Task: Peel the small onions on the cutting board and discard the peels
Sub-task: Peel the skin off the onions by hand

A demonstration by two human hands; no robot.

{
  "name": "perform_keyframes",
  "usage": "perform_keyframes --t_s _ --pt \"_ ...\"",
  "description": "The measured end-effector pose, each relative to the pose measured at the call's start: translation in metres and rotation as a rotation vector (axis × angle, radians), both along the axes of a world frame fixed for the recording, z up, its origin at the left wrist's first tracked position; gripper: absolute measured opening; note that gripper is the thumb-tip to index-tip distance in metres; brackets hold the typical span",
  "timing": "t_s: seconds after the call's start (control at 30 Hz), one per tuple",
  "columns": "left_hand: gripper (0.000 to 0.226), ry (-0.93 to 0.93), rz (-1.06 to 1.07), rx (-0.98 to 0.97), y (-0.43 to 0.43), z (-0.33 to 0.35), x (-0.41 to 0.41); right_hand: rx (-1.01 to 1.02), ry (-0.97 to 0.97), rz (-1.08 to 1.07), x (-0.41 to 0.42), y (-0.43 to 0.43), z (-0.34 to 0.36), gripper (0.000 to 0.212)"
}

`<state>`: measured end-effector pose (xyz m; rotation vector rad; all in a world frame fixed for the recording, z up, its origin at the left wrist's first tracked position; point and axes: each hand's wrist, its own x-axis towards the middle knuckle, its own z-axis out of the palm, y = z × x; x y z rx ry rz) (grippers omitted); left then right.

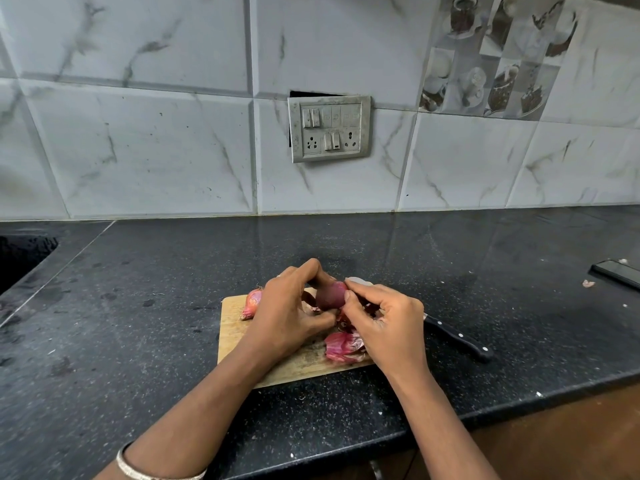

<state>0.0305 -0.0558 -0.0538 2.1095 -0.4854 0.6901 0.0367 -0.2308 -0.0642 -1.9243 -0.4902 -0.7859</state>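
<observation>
Two hands meet just above the cutting board (235,327), and the onion (330,295) you are working on sits between them. Your left hand (291,306) has its fingers and thumb curled round the onion's left side. Your right hand (384,317) pinches at its right end with thumb and forefinger. Whether a strip of skin is caught in that pinch is hard to tell.

The onion looks dark and glossy, so much of its dry skin seems gone already. Expect it to be light, firm and rather slick where bare, so cradle the body in your left hand without squeezing. The skin that remains will likely be thin and brittle and tear in strips. Take it at the tip or root end, where an edge lifts, and pull along the length.

A second onion (252,303) lies at the board's far left edge, with its papery skin on. It is partly behind your left hand. A heap of pink peels (344,346) lies on the board's near right part, under your right hand, not yet thrown away. A knife (457,336) with a black handle rests on the table (138,306) just right of the board.
</observation>
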Motion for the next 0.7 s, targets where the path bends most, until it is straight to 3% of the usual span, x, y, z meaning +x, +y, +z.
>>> perform_keyframes --t_s 0.4,0.7 --pt "0.040 0.002 -0.002 -0.015 -0.0007 -0.0003 0.0011 -0.057 -0.041 -0.046 0.0023 0.0013 -0.0012 0.029" --pt "0.036 -0.005 0.039 0.006 -0.0008 -0.0007 0.0017 -0.042 -0.110 -0.061 -0.0028 0.0015 0.0019 0.020"
